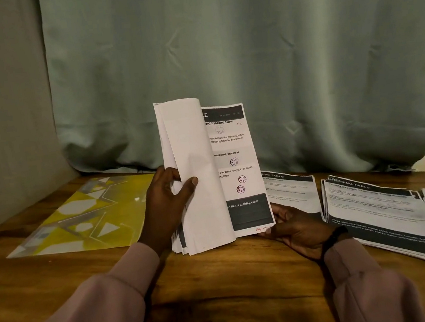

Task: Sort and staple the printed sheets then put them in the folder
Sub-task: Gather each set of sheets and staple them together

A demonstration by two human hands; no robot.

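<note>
I take the upright bundle of sheets [209, 172] in the middle of the wooden table [222, 274] as my landmark and go from the left. Far to the left of the bundle, I see the yellow folder [77, 220] with grey and white shapes lying flat on the table, well apart from the paper. Next comes my left hand [169, 202]: it grips the left side of the bundle, the thumb is pressed on the front of the blank pages which are folded back, and the other fingers are curled behind them. The bundle stands on its lower edge on the table, and its open page shows a dark header, some round symbols and a dark band near the bottom. Just to the right of the bundle, my right hand [297, 226] holds the lower right corner of the printed page, with the fingers curled on the edge. A dark band [331, 237] is around this wrist. Behind this hand one printed sheet [292, 190] lies flat. Further right of the bundle, a spread pile of printed sheets [386, 218] lies on the table. Behind the bundle a green curtain [244, 47] hangs.
</note>
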